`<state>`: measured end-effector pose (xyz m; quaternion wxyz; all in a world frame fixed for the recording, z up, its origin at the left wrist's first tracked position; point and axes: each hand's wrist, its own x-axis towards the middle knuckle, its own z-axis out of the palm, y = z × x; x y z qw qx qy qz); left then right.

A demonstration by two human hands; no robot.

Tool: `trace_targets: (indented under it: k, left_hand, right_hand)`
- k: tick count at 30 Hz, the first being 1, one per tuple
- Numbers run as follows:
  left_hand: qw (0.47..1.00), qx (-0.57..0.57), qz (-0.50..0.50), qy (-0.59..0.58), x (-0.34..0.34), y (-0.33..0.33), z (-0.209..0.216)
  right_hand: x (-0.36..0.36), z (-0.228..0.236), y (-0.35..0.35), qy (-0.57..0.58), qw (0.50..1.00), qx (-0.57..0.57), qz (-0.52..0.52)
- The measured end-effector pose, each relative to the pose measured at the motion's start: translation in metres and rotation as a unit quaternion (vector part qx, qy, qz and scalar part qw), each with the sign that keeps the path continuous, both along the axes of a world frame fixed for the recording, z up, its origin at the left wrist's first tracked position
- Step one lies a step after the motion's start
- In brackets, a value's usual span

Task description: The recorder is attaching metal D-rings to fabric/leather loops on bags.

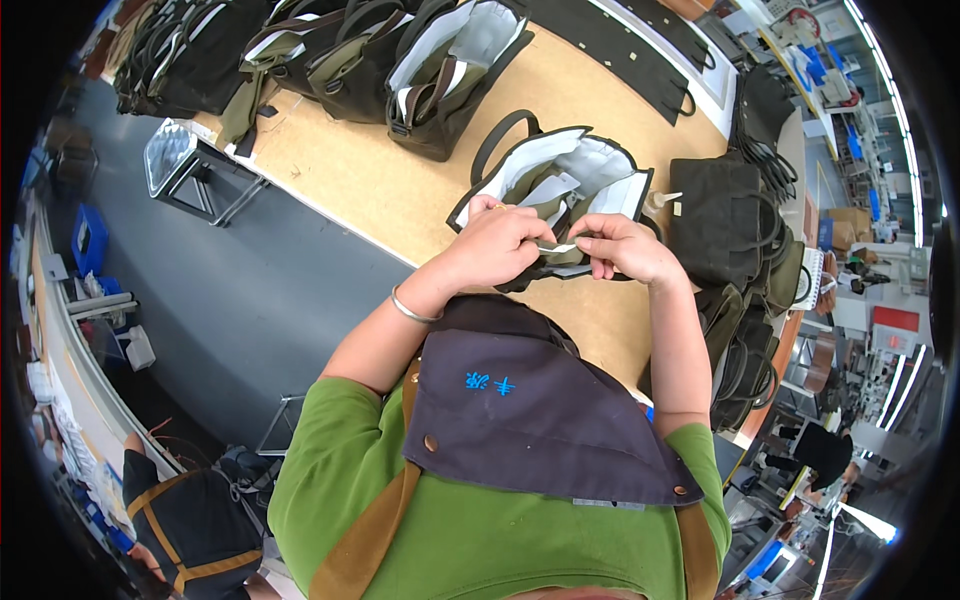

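Observation:
A dark olive tote bag [610, 165] with a pale lining stands open at the table edge before me. Its dark handle [487, 145] arches up on the far left side. Over the near side of the bag's mouth, my left hand [495, 243] and my right hand [625, 248] come close together, fingers closed in a pinch. Between their fingertips runs a small whitish strip [557, 248]; whether it is attached to the bag I cannot tell. Inside the bag, olive fabric and a white tag [557, 187] show.
Several similar open bags [440, 90] line the far left of the wooden table [350, 170]. More dark bags [715, 220] crowd the right side, beside a small white bottle [660, 199]. Flat dark panels [620, 55] lie at the back. A person [195, 530] is behind me at lower left.

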<state>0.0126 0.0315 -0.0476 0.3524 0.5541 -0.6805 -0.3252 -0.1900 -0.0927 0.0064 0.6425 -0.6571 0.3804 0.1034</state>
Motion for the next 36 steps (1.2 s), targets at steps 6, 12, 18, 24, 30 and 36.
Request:
trace_targets:
  k: [6, 12, 18, 24, 30, 36]
  left_hand:
    - [1.000, 0.000, 0.007, 0.006, 0.000, 0.000, 0.000]
    - [0.998, -0.036, 0.045, -0.020, -0.001, 0.000, 0.002]
    - [0.953, -0.231, 0.156, -0.117, -0.015, 0.006, 0.002]
    - [0.967, -0.144, 0.064, -0.202, -0.027, 0.040, -0.018]
    - [0.980, -0.177, 0.030, -0.085, -0.010, 0.012, 0.017]
    - [0.986, -0.158, -0.056, 0.020, 0.003, -0.015, 0.064]
  right_hand:
    - [0.004, 0.008, 0.003, 0.000, 1.000, -0.010, -0.002]
    - [0.011, 0.014, 0.012, 0.019, 0.994, -0.064, -0.087]
    - [0.011, -0.009, 0.000, -0.026, 0.993, -0.102, 0.057]
    - [0.019, -0.034, 0.005, -0.052, 0.996, -0.053, -0.041]
    - [0.021, 0.035, -0.004, -0.046, 0.993, -0.108, 0.023]
    - [0.029, 0.094, -0.022, -0.028, 0.986, -0.111, 0.125]
